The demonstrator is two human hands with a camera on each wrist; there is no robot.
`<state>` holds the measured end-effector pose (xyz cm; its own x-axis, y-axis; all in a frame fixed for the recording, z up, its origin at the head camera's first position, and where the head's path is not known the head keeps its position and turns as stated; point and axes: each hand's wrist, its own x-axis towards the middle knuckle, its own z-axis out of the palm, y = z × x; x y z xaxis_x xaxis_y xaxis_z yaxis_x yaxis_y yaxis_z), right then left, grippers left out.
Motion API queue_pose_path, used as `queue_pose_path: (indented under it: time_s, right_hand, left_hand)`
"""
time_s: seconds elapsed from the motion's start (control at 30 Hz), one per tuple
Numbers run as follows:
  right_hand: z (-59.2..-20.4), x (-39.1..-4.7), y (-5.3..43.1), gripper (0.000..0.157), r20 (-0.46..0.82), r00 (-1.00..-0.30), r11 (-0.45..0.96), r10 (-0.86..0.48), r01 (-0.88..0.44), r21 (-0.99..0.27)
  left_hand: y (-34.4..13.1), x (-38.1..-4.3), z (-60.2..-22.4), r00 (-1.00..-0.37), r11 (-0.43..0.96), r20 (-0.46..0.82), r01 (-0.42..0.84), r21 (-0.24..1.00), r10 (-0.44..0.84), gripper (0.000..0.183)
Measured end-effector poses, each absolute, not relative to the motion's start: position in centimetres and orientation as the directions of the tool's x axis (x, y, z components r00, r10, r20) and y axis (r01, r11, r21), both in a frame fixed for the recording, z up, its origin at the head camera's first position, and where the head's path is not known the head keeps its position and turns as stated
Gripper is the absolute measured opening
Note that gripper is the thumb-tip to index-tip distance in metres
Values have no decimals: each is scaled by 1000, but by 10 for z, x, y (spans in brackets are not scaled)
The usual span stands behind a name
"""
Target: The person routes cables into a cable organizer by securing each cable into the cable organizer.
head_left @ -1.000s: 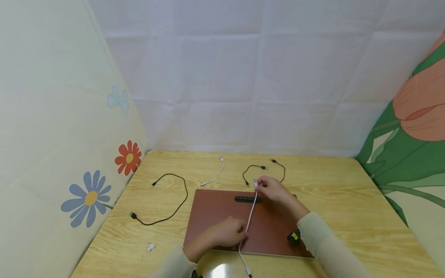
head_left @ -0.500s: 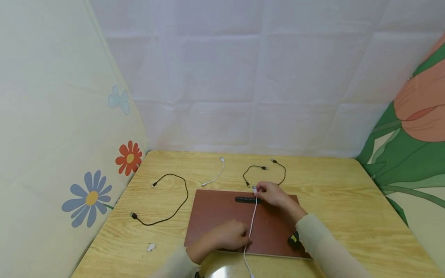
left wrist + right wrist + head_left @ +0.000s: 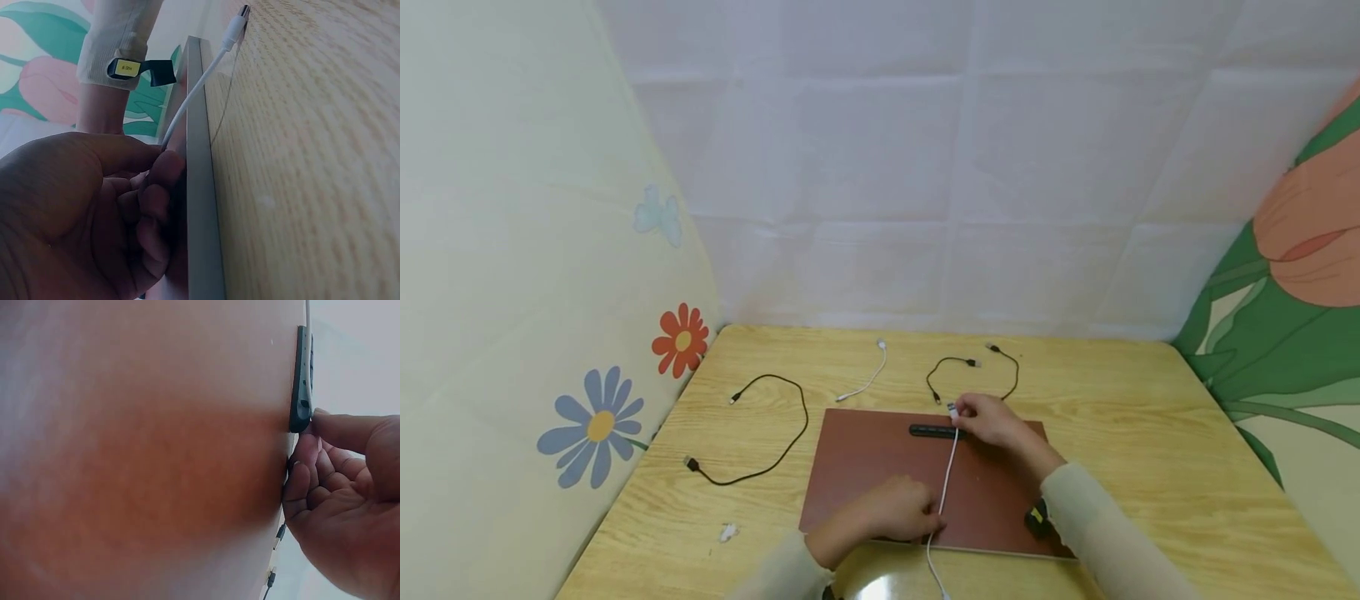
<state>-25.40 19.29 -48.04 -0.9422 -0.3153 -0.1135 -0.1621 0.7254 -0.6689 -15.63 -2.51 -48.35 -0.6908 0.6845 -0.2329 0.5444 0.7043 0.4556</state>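
You have the white cable (image 3: 948,477) stretched across the brown board (image 3: 865,458), running from the near edge up past the right part of the black strip (image 3: 933,431). Your right hand (image 3: 991,421) has its thumb and fingers clamped on the cable's far plug (image 3: 953,410), just beyond the strip. Your left hand (image 3: 901,508) pinches the cord between thumb and forefinger, close to the board's near edge, and the other plug (image 3: 234,32) trails past that edge over the worktop (image 3: 1150,433).

The step in hand looks like holding the cord in line over the strip, which shows slots in the right wrist view. To do it well, keep both pinches level and the cord lightly taut, so it lies straight over one slot. Whether it already sits in a slot, you cannot tell from here; your right fingers hide that end, so check it. Keep your right grip on the plug's body, clear of the strip. Pull gently with the left, as a hard tug could shift the strip. Mind the black cable (image 3: 929,375) lying just beyond your right fingers.
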Motion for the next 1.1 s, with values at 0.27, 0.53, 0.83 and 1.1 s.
queue_pose_path:
  time_s: [0.27,0.53,0.83,1.1]
  right_hand:
    - [-485,-257,199,7,-138,-939,701,-316,-133,-701]
    - [-484,-259,202,9,-164,-924,655,-346,-112,-748]
    - [-484,-257,199,8,-197,-928,686,-316,-80,-723]
    - [-484,-258,199,10,-200,-924,687,-325,-85,-721]
  left_hand:
    - [-22,-155,-481,-702,729,-260,523,441,662,36]
    - [-20,-155,-476,-702,743,-282,528,410,654,35]
    - [-19,-154,-475,-697,748,-311,499,437,647,35]
    - [-19,-154,-471,-693,744,-317,488,456,648,36]
